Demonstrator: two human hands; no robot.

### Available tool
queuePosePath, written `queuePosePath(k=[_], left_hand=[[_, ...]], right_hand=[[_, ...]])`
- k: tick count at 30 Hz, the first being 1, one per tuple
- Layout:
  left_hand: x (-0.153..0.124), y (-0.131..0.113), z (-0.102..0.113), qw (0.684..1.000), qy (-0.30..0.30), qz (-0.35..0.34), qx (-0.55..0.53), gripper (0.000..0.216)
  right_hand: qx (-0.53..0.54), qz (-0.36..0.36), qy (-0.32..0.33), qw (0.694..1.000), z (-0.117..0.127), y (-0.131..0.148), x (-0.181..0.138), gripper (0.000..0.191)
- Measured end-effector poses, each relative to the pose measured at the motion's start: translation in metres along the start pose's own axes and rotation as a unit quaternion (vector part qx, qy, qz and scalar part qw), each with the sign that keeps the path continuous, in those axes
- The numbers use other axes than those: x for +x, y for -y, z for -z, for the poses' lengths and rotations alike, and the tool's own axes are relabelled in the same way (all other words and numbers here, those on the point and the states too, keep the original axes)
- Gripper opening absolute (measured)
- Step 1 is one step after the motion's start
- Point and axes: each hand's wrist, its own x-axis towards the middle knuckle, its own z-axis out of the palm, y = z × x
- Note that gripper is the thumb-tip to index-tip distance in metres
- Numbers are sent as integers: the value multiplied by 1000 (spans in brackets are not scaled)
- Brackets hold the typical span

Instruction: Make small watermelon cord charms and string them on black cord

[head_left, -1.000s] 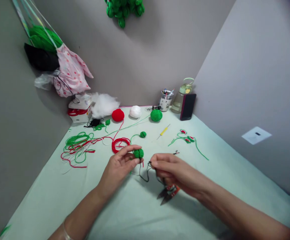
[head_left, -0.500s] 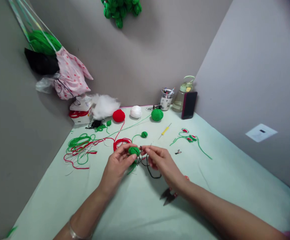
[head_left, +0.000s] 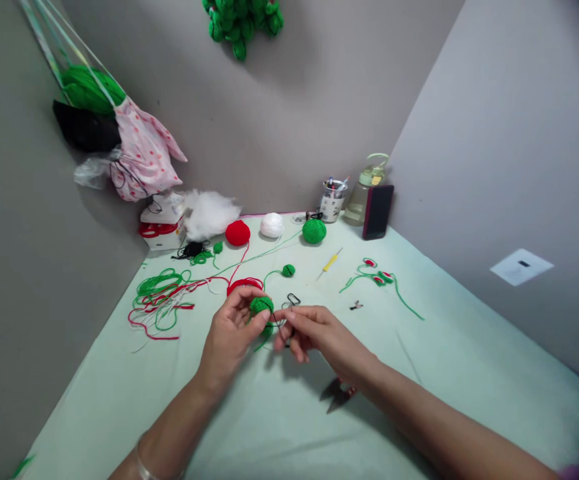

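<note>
My left hand (head_left: 236,327) is closed around a small green crocheted ball (head_left: 261,305), held between thumb and fingers above the table. Just right of it, my right hand (head_left: 314,330) pinches black yarn (head_left: 276,317) that runs to the ball; whether a needle is also between its fingertips I cannot make out. A loop of the black yarn sticks up behind the right fingers. Below the ball hangs another bit of green, partly covered by the left thumb. Thread snips (head_left: 338,395) lie under my right forearm, their handles partly hidden.
Behind the hands are a coil of red yarn (head_left: 244,285), a small green ball (head_left: 288,270) and a yellow-handled crochet hook (head_left: 330,263). Tangled yarn (head_left: 162,300) spreads at left. Yarn balls, stuffing (head_left: 212,215), a pen cup (head_left: 333,201), a bottle (head_left: 358,200) and a phone (head_left: 378,212) line the back.
My right hand has turned and moved slightly down, its lower fingers now spread. The black yarn's large loop right of the ball has been drawn in. The left hand still holds the green ball.
</note>
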Motion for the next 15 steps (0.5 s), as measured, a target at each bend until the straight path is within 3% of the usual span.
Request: queuePosePath(k=[3,6,9,11,13,15], left_hand=[[-2,-2,-2,997,4,-19,76,22],[-6,-5,-5,987,38,-42,150,20],[-8,-5,-7,985,53,-43,157,19],[-7,-2,-7,991,64,2,120,18],[-4,0,-4,994,73,61,47,22],[-1,1,-2,992,70,99,-29,28]], right_hand=[[9,14,44,999,1,-1,-1,36],[-9,49,43,998,4,6,-7,32],[-71,63,51,994,6,16,-14,33],[-157,74,57,983,9,22,-16,33],[-246,106,17,963,16,26,-18,31],[-291,135,-87,943,25,28,-20,28]])
